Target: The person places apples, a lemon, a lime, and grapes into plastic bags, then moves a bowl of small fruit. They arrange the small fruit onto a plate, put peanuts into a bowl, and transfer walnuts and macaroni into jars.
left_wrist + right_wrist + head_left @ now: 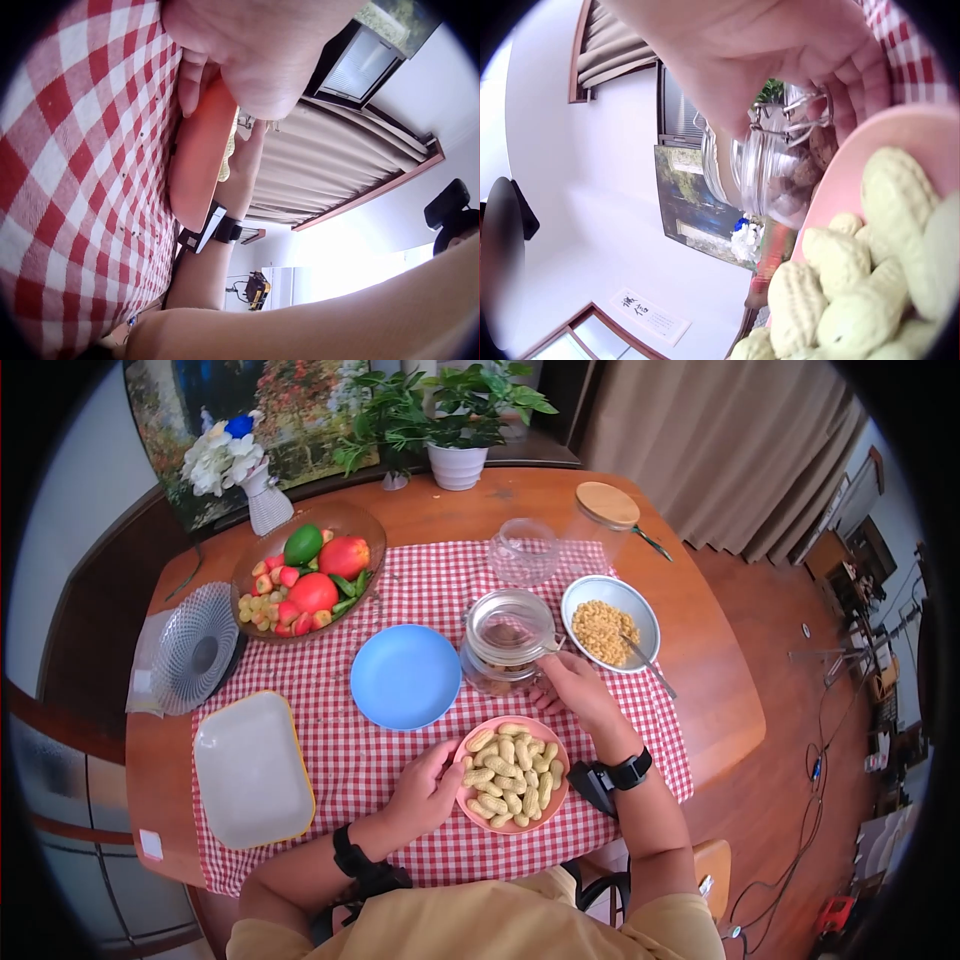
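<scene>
A pink bowl (514,825) heaped with peanuts in the shell (515,775) stands on the checked cloth close to the body. My left hand (425,790) holds its left side, the thumb at the rim; in the left wrist view the fingers lie along the bowl's outer wall (199,161). Just beyond the bowl is a clip-top glass jar (507,640) with brown lumpy pieces low inside. Round the jar's right side, my right hand (575,690) grips it beside the wire clasp (791,124). The jar's glass lid (718,165) is over its mouth.
A blue plate (406,677) lies left of the jar; a white bowl (647,610) of yellow kernels with a spoon is to its right. Behind are a glass bowl (524,550) and a wooden-lidded jar (607,507). A fruit bowl (375,540) and a tray (255,770) stand left.
</scene>
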